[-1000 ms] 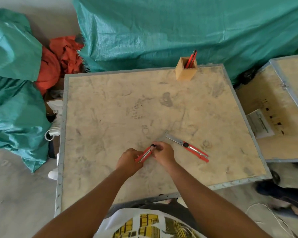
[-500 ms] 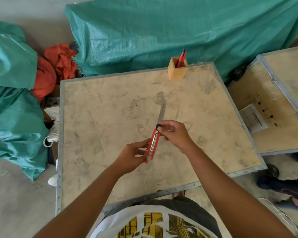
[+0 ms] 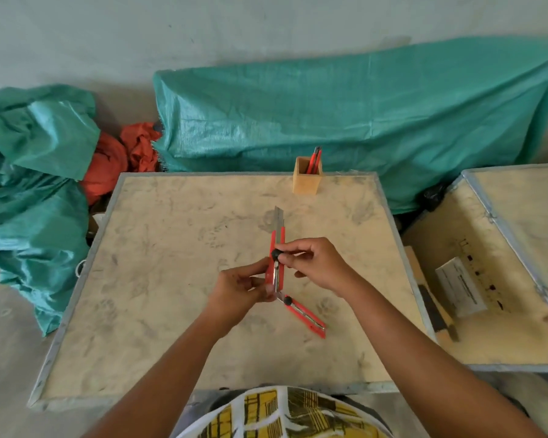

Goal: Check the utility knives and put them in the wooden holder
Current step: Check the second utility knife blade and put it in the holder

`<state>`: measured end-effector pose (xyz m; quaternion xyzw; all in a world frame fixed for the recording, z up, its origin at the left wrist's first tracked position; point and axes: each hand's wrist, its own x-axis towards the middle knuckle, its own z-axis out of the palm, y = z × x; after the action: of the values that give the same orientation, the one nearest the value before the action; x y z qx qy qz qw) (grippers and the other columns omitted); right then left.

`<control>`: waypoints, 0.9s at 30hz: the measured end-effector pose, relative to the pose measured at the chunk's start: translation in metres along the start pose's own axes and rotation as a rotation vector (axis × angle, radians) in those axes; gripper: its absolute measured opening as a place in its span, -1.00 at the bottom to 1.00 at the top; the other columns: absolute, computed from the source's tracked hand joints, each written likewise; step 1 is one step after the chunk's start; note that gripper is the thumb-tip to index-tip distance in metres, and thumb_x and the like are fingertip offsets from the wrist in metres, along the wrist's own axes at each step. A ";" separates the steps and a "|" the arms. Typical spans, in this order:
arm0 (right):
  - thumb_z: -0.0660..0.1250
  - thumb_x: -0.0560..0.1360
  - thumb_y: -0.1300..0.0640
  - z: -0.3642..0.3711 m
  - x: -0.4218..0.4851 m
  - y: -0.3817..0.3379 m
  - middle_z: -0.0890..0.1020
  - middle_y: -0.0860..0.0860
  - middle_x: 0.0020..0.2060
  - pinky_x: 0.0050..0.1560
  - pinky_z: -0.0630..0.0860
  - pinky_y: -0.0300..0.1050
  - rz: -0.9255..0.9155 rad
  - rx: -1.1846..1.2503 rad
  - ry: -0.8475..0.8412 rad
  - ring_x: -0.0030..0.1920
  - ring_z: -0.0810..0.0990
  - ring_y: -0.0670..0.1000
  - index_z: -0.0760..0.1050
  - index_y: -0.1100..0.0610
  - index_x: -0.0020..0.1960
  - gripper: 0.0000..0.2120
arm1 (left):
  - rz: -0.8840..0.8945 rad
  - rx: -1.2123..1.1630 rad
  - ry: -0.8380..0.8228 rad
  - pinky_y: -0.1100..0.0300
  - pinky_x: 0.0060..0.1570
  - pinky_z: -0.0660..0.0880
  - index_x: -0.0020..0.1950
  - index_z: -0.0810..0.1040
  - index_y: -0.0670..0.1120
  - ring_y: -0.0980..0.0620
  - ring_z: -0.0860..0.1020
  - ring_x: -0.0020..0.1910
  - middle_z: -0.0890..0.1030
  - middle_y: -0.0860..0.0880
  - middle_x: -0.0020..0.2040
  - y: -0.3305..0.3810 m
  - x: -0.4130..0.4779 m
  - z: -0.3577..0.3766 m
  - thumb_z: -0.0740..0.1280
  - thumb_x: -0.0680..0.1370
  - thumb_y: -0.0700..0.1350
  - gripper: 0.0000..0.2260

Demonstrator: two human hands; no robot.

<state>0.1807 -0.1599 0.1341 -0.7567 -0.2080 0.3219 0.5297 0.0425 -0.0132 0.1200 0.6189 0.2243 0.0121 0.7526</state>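
While your left hand point(image 3: 239, 290) pinches the knife point(image 3: 277, 257) by its tail above the table point(image 3: 159, 279), right fingers point(image 3: 293, 252) closed on the slider, blade out: light, stiff, sharp; hold the red body, holder point(image 3: 307, 181) far edge

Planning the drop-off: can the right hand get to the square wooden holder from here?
Probably yes: bare tabletop lies between the right hand and the square wooden holder, but that hand is pinching the red utility knife.
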 end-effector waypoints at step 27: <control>0.56 0.43 0.03 0.005 -0.012 -0.041 0.61 -0.16 0.06 -0.18 0.42 -0.40 -0.260 -0.323 -0.013 -0.09 0.52 -0.13 0.68 -0.17 0.09 -0.74 | 0.111 -0.077 -0.037 0.00 -0.03 0.68 0.22 0.63 -0.07 -0.04 0.71 -0.05 0.74 -0.11 0.05 0.039 -0.007 -0.015 0.44 0.44 -0.40 -0.59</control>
<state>0.1696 -0.1497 0.1742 -0.7963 -0.3562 0.2184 0.4373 0.0411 0.0079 0.1566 0.6010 0.1751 0.0510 0.7782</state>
